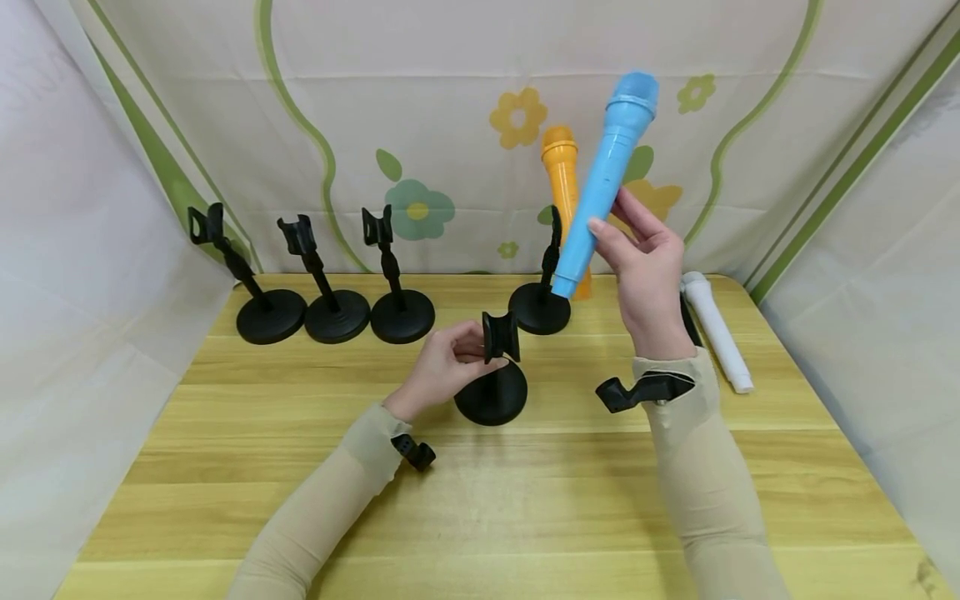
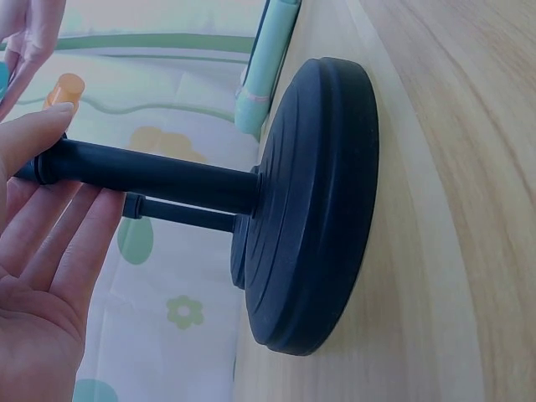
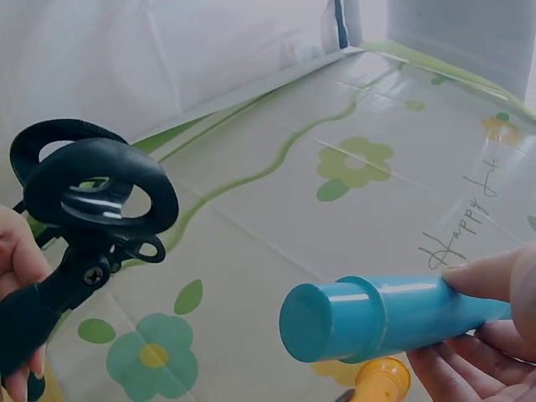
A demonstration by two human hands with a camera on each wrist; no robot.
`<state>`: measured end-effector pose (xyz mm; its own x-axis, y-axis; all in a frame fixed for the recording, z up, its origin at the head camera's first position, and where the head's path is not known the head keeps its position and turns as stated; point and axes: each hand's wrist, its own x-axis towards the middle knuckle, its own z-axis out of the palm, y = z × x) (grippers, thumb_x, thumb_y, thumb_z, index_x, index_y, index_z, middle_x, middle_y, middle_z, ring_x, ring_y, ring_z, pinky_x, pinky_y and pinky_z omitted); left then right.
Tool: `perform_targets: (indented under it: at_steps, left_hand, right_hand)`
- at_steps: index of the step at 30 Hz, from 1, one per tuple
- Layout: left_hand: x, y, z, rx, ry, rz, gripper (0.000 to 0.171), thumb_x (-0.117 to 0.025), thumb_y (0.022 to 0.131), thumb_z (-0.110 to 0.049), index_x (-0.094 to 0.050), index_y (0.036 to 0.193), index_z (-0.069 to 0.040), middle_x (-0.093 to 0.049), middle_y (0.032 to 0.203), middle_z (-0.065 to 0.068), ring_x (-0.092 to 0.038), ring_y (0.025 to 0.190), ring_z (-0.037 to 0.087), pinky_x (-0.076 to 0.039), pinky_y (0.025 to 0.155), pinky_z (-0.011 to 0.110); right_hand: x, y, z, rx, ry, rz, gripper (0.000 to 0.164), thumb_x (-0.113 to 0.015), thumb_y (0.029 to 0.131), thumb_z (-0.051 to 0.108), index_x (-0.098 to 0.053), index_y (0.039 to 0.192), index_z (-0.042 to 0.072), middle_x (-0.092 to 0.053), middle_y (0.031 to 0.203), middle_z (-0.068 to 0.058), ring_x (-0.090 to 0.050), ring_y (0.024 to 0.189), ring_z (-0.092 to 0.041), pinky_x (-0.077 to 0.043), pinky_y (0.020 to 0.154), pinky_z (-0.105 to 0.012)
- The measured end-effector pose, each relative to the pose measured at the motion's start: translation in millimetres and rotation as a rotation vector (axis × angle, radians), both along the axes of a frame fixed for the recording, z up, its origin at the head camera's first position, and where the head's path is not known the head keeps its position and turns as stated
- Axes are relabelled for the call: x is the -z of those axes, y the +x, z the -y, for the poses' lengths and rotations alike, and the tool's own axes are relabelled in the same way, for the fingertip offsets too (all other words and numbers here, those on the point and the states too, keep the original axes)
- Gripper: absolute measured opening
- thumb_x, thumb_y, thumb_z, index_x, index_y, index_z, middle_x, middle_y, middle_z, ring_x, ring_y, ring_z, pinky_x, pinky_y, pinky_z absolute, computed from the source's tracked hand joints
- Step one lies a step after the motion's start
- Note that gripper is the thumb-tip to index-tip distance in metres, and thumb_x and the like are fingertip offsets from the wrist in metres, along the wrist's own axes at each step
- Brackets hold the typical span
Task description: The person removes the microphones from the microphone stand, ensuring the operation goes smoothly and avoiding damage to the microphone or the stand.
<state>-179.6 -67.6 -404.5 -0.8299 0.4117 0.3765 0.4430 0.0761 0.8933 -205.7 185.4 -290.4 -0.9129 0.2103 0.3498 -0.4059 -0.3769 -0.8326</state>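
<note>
My left hand grips the stem of a black desktop microphone stand, whose round base is at mid-table. In the left wrist view, thumb and fingers are around the stem, and the base looks level on the wood. Up and to the right, my right hand holds a light blue microphone, tilted with its head up. The right wrist view shows the microphone's flat tail end pointing towards the stand's clip, apart from it. That clip holds nothing.
Three black stands with bare clips, including the leftmost stand, line the back left. An orange microphone stands tilted by another stand, partly hidden behind the blue one. A white microphone lies at right, beside a partly hidden dark object.
</note>
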Motion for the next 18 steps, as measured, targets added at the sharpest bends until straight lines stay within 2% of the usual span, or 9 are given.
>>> perform_targets:
  at_steps: [9, 18]
  left_hand:
    - [1.5, -1.1, 0, -0.009, -0.003, -0.003, 0.018, -0.081, 0.085, 0.002, -0.07, 0.097, -0.003, -0.076, 0.097, 0.007, -0.074, 0.084, 0.018, -0.061, 0.079, 0.033]
    - [1.5, -0.6, 0, -0.004, -0.003, -0.004, 0.018, -0.081, 0.085, 0.003, -0.069, 0.097, -0.004, -0.076, 0.096, 0.007, -0.074, 0.083, 0.022, -0.061, 0.078, 0.033]
  right_hand:
    - [5.0, 3.2, -22, 0.054, -0.002, 0.022, 0.052, -0.081, 0.085, -0.003, -0.067, 0.134, 0.006, -0.062, 0.134, -0.019, -0.069, 0.105, -0.024, -0.057, 0.089, -0.03]
    - [19.5, 6.8, -42, 0.064, -0.02, 0.024, 0.053, -0.08, 0.085, -0.004, -0.065, 0.135, 0.002, -0.064, 0.129, -0.02, -0.071, 0.097, -0.021, -0.059, 0.085, -0.028]
